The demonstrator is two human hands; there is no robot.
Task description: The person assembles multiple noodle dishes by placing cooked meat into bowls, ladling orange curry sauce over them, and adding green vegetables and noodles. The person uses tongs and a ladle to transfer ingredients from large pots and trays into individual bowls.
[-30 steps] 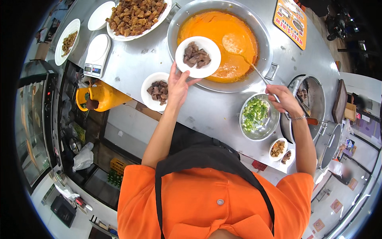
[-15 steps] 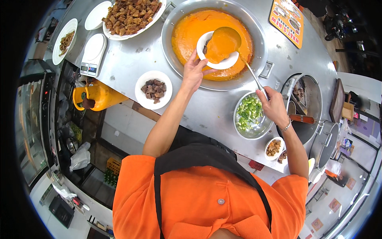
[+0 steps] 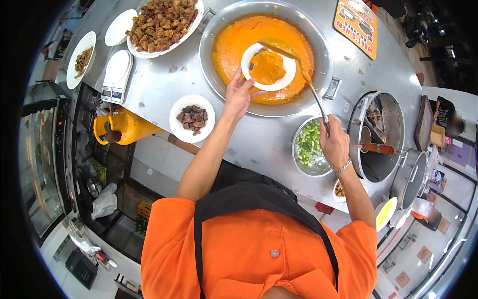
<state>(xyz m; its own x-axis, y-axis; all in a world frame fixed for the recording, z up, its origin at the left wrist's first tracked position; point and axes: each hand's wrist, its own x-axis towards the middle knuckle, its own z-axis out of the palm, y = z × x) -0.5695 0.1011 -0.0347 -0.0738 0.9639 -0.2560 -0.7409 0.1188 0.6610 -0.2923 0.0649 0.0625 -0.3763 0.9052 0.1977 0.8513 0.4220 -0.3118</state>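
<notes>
My left hand [image 3: 239, 95] grips a white bowl [image 3: 289, 74] by its near left rim, thumb on the edge, over a wide metal pan [image 3: 206, 65] of orange sauce [image 3: 229, 45]. Orange sauce lies over dark meat pieces inside the bowl. My right hand [image 3: 334, 144] is wrapped round the handle of a ladle [image 3: 316, 97]. The ladle's head is turned on its edge at the bowl's far side, coated in sauce. Below my right hand stands a metal bowl of chopped green onions [image 3: 309, 143]. Left of my left forearm sits a white bowl of dark meat chunks [image 3: 192, 119].
At the far left are a plate of fried brown pieces [image 3: 162, 25], a white plate [image 3: 120, 27], a kitchen scale [image 3: 117, 74] and a bowl of brown bits [image 3: 83, 62]. A large pot [image 3: 401, 119] with an orange-handled utensil [image 3: 378, 148] stands right. A yellow gas cylinder [image 3: 127, 126] is below the table.
The ladle has tipped from level and full onto its edge, and its sauce now lies in the white bowl. My right hand has turned and shifted slightly down.
</notes>
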